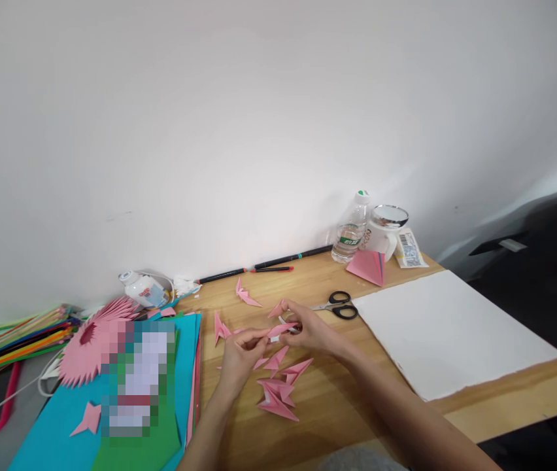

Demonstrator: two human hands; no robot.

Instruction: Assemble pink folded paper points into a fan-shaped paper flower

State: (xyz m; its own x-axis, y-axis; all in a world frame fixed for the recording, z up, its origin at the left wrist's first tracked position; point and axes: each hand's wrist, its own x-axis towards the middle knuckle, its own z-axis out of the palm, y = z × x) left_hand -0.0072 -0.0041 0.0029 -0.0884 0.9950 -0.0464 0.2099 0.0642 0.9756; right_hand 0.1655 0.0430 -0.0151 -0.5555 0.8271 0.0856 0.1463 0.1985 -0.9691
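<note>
holding, just below the middle of the frame: 1 small folded pink paper piece [281,331]. the left hand [243,356] is pinching its left end between thumb and fingers; the right hand [310,330] is gripping its right end. a white bit [274,339] is showing at the fingertips, too small to identify.

lying on the wooden table [337,409], lower middle: several pointed pink pieces [278,407], some overlapping. lying above the hands: 1 more pink piece [246,294].

resting right of the middle: 1 pair of black-handled scissors [344,312], blades pointing toward the right hand.

standing farther up and right: 1 clear bottle [350,234] and 1 white mug [380,239]; 1 pink folded paper [365,267] is sitting in front of them.

covering the lower right: 1 white sheet [455,333].

filling the lower left: blue paper [187,356], green paper [148,451] and 1 pleated pink ring [72,360].
</note>
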